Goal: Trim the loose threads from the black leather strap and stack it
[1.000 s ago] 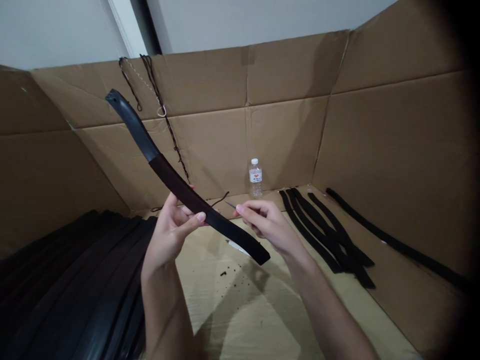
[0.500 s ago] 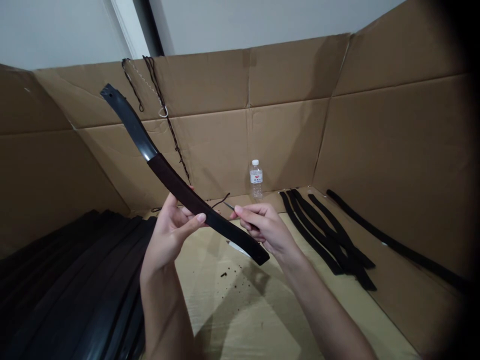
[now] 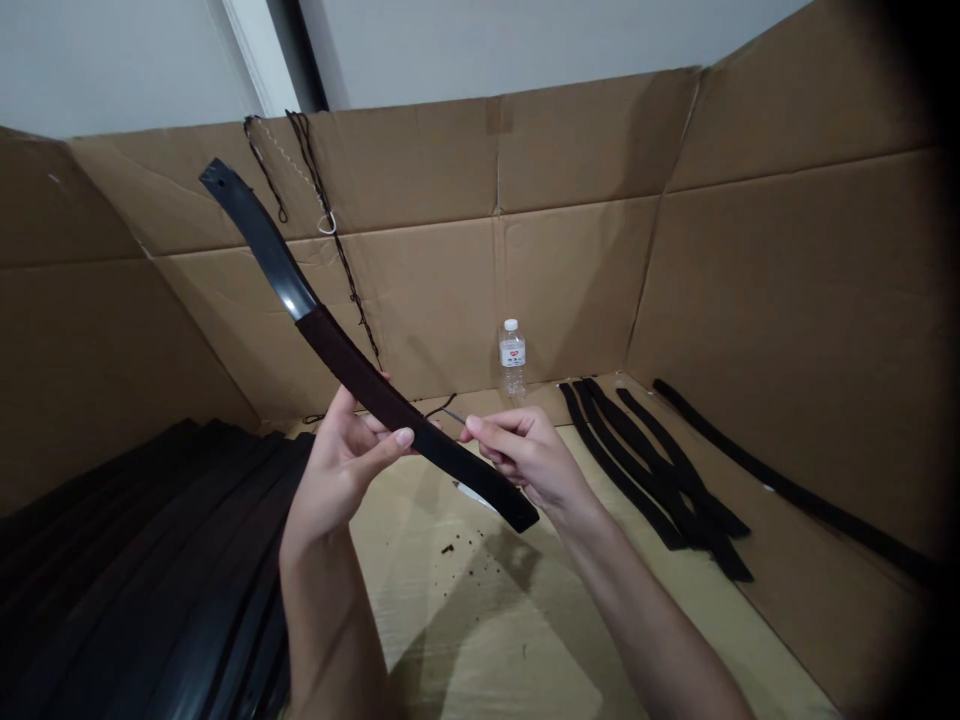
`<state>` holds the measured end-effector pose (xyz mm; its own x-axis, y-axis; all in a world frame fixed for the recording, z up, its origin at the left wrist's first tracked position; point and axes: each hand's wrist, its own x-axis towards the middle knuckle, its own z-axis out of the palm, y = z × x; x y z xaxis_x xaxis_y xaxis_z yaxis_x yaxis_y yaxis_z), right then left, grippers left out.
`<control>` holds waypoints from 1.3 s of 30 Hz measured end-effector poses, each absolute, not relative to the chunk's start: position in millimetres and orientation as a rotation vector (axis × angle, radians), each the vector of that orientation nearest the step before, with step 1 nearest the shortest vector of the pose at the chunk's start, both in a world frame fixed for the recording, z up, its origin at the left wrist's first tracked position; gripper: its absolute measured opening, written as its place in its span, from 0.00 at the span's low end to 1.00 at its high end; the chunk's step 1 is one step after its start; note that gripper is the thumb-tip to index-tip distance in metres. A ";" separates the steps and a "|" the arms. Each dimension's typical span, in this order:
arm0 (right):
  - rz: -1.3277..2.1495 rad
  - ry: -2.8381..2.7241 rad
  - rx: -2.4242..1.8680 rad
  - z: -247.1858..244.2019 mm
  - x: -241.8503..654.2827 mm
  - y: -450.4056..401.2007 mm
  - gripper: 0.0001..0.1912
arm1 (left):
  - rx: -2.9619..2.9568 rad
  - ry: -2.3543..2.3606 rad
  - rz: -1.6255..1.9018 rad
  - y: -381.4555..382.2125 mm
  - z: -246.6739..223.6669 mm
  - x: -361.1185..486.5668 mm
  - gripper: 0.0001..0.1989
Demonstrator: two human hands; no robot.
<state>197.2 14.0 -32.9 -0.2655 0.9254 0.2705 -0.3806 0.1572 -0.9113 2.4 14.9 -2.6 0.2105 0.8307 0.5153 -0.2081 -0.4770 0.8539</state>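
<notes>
My left hand is closed around the middle of a long curved black strip, thumb on the front and fingers behind. A dark brown sleeve wraps the strip's middle part; its upper end is bare, shiny and has a small hole. From behind the strip a short dark cord end sticks out. Pinched in my right hand is a thin, pointed metal tool, with its tip close to the cord; whether they touch I cannot tell. The rest of the tool is hidden by my fingers.
Many dark strips are piled at the left. Several black strips lie at the right, with another along the cardboard wall. A plastic bottle stands at the back. Dark cords hang over the back wall. Dark crumbs dot the table.
The metal tool's tip has moved slightly and the cord end has shifted down and left. The strip and my left hand are almost still.
</notes>
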 end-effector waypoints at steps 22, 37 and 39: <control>1.324 -1.238 -0.633 -35.1 196.8 13.7 0.19 | 1.586 0.638 1.440 14.3 -2.2 1.7 0.24; 1.526 -1.276 -0.654 -27.6 205.5 16.3 0.19 | 1.608 0.645 1.446 9.8 -0.9 2.0 0.25; 1.539 -1.264 -0.650 -27.5 203.1 15.5 0.19 | 1.606 0.628 1.437 10.0 -0.8 2.1 0.25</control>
<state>203.1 15.5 -27.5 -0.3556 0.9170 0.1806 -0.3555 0.0460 -0.9335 2.1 10.0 -0.8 0.2074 0.8254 0.5251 -0.1749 -0.4968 0.8501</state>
